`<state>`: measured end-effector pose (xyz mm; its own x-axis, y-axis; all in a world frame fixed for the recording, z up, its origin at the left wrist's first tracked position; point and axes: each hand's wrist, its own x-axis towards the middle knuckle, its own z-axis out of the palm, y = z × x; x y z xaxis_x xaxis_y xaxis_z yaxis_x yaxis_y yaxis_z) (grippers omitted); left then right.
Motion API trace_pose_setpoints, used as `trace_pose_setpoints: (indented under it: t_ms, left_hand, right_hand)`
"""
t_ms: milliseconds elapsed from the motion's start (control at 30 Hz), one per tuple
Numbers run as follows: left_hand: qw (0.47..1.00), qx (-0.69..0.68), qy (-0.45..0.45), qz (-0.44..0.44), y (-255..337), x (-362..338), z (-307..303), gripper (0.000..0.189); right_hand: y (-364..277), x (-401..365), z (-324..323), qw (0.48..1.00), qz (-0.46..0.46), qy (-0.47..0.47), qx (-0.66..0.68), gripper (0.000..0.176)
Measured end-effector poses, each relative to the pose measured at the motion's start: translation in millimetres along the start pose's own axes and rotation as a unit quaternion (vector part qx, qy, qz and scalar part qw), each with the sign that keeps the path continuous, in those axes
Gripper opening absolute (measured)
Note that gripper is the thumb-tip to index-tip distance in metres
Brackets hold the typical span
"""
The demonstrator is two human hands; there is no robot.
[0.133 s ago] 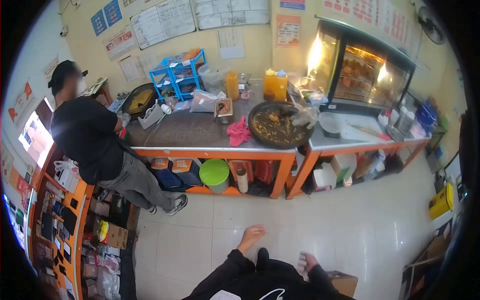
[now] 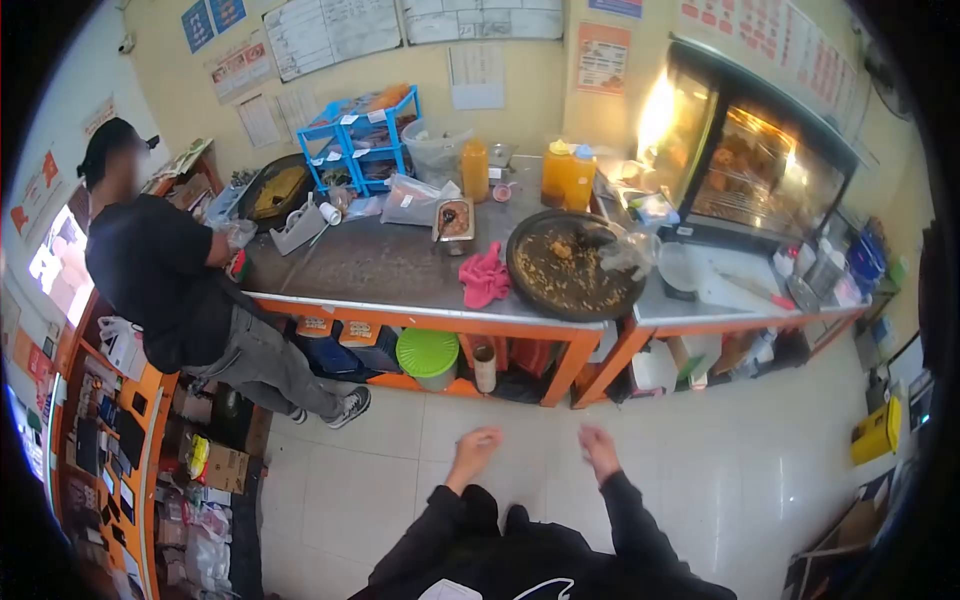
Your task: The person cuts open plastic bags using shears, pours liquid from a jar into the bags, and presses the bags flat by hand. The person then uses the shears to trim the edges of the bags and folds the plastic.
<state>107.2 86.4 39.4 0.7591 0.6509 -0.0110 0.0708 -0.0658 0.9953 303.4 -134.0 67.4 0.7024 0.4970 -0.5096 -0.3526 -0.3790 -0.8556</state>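
Note:
My left hand (image 2: 473,457) hangs over the tiled floor in front of the counter, its fingers loosely stretched and holding nothing. To its right, my right hand (image 2: 600,450) is also in the air, slightly blurred, with no object in it. Neither hand touches anything. Nearest above them on the counter is a big dark stone mortar (image 2: 560,283) with yellowish crumbs inside. A crumpled clear plastic glove or bag (image 2: 632,256) lies over its right side. A pink cloth (image 2: 485,277) lies left of the mortar, below a metal container of reddish sauce (image 2: 454,220).
Another person (image 2: 165,265) stands at the counter's left end. A lit glass food warmer (image 2: 760,150) and a knife with a red handle (image 2: 768,294) are at the right. Below the counter stands a bin with a green lid (image 2: 428,352). Orange shelves (image 2: 150,440) run along the left.
My right hand has come forward, away from my body. My left hand has shifted a little left and forward. The view has moved slightly; the other person stays at the counter.

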Motion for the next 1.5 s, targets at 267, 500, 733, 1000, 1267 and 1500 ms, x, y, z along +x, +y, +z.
trace_pose_setpoints:
  t_ms: [267,500,733,1000,1267,1500]
  left_hand:
    - [0.983,0.045,0.133,0.117,45.5,239.4,-105.5,0.030]
    - [0.981,0.077,-0.045,0.170,21.3,389.2,-114.1,0.046]
    - [0.870,0.428,-0.147,0.196,23.1,416.7,-77.5,0.054]
    - [0.952,0.203,-0.019,0.227,90.6,454.1,-24.1,0.015]
    - [0.886,0.006,-0.311,0.343,187.3,284.5,254.6,0.007]
    - [0.501,0.357,-0.667,0.420,-87.0,228.3,406.1,0.015]
  right_hand:
    - [-249.5,216.0,250.5,0.882,-0.471,0.002,0.001,0.051]
    - [-198.0,295.4,296.6,0.894,-0.398,0.043,-0.201,0.063]
    - [-224.7,233.2,236.6,0.958,-0.264,-0.031,-0.104,0.045]
    - [-103.7,130.8,86.1,0.975,-0.004,0.183,0.123,0.012]
    - [98.2,-24.7,50.1,0.848,0.372,0.377,0.019,0.056]
    - [214.0,-62.7,-38.3,0.914,0.327,0.200,0.131,0.077]
